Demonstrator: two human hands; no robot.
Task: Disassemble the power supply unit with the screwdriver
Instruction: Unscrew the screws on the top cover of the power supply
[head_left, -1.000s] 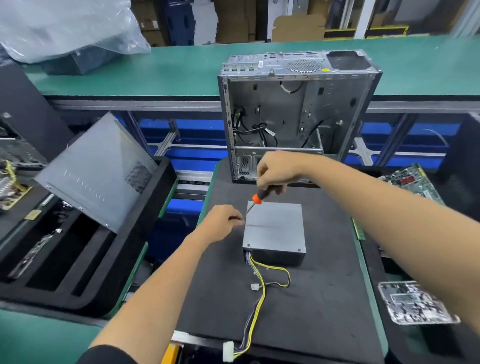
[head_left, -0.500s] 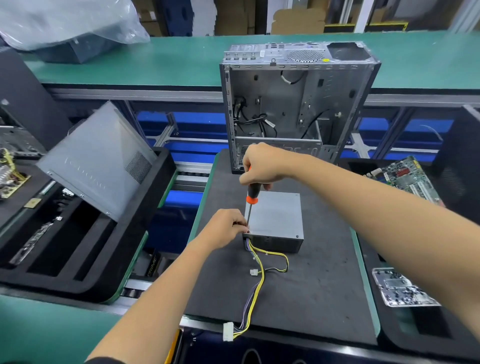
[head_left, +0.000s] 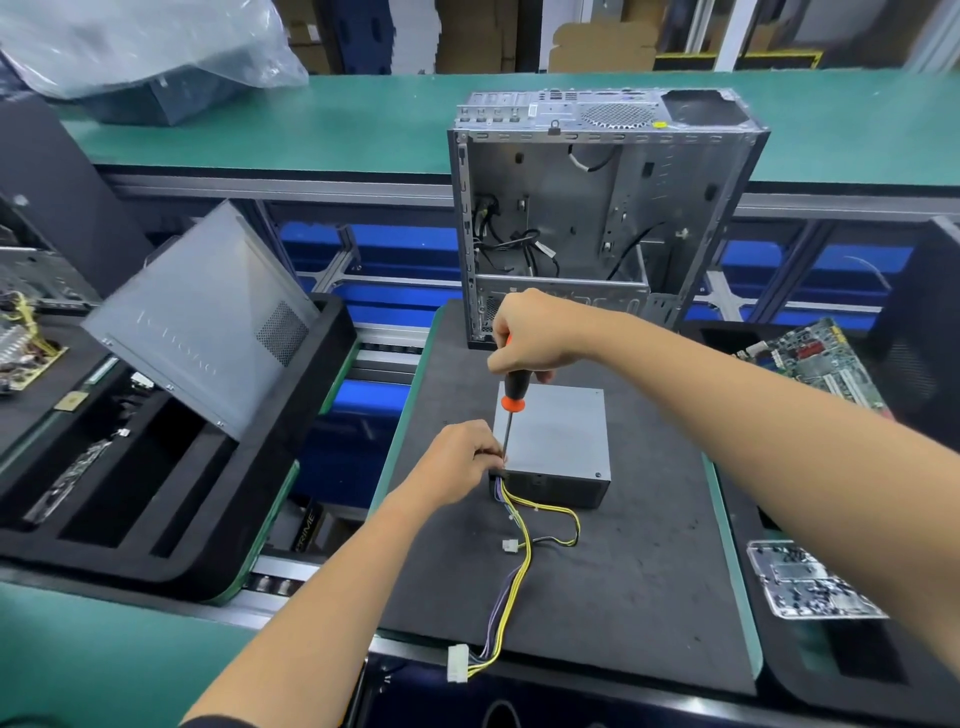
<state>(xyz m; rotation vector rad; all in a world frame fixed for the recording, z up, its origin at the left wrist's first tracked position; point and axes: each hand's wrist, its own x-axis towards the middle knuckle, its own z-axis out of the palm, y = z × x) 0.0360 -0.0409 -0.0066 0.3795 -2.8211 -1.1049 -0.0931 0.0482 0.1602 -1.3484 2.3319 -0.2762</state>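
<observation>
Grey rectangular metal power supply unit (head_left: 553, 436): lies flat on the black foam work mat (head_left: 597, 597), its near-left corner directly under the left fingers. Black-and-orange-handled screwdriver (head_left: 513, 395): stands nearly upright, handle clenched in the right hand (head_left: 530, 335), thin shaft running down to that same corner. Left hand (head_left: 460, 460): fingers curled, pinching around the shaft tip at the unit's corner; the exact contact is hidden. Yellow, purple and black cable bundle (head_left: 511, 571): leaves the unit just below the left fingers and ends in a white plug. Open silver computer case (head_left: 597, 218): upright beyond the right hand.
</observation>
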